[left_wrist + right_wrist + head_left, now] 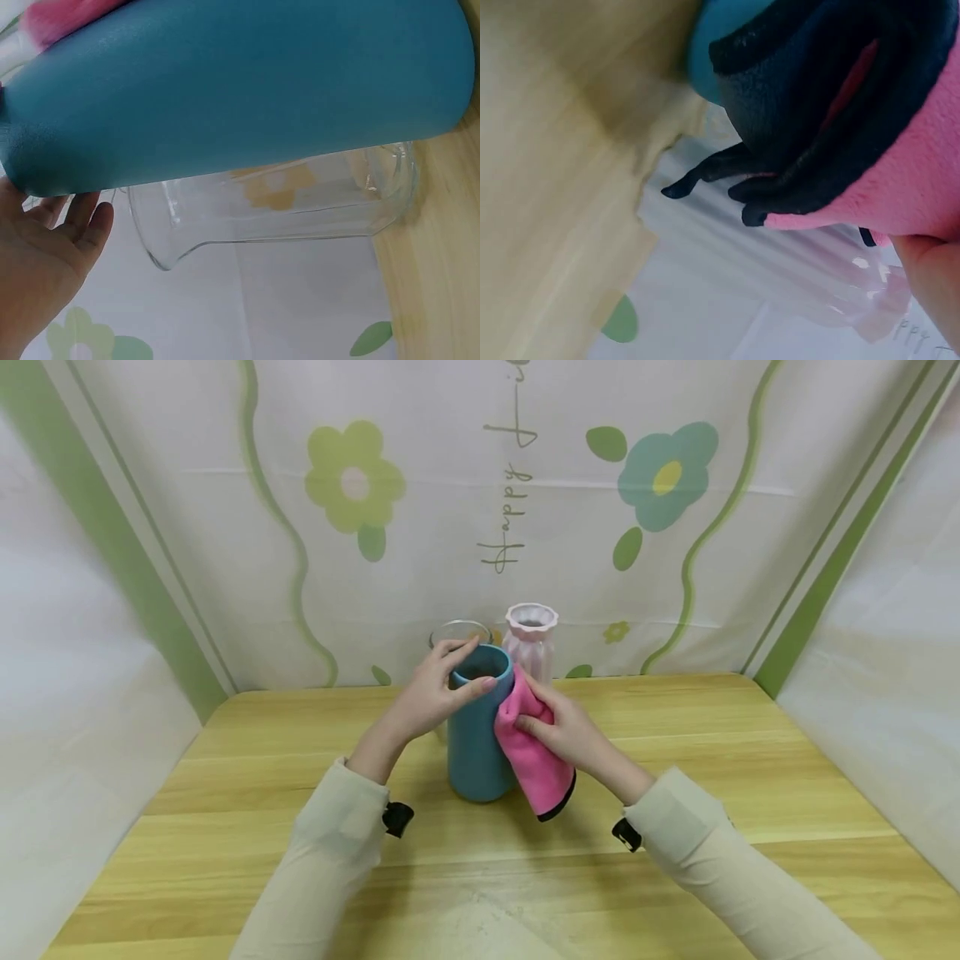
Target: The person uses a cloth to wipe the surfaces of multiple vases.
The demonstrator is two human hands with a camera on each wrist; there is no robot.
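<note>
A tall blue vase (480, 743) stands upright on the wooden table, its round mouth facing up. My left hand (435, 689) grips it at the rim from the left, thumb across the near side and fingers behind. In my right hand (566, 731) is a pink cloth (536, 768) with black edging, pinched between thumb and fingers and held against the vase's upper right side. The cloth's lower part hangs down beside the vase. In the right wrist view the folds of the cloth (907, 165) cover much of the vase.
Behind the blue vase, to the left, stands a clear glass pitcher (300, 217) with a spout. A ribbed pale pink vase (532, 652) with a scalloped rim stands behind to the right. A printed flower curtain (420, 527) rises at the table's (225, 827) back edge.
</note>
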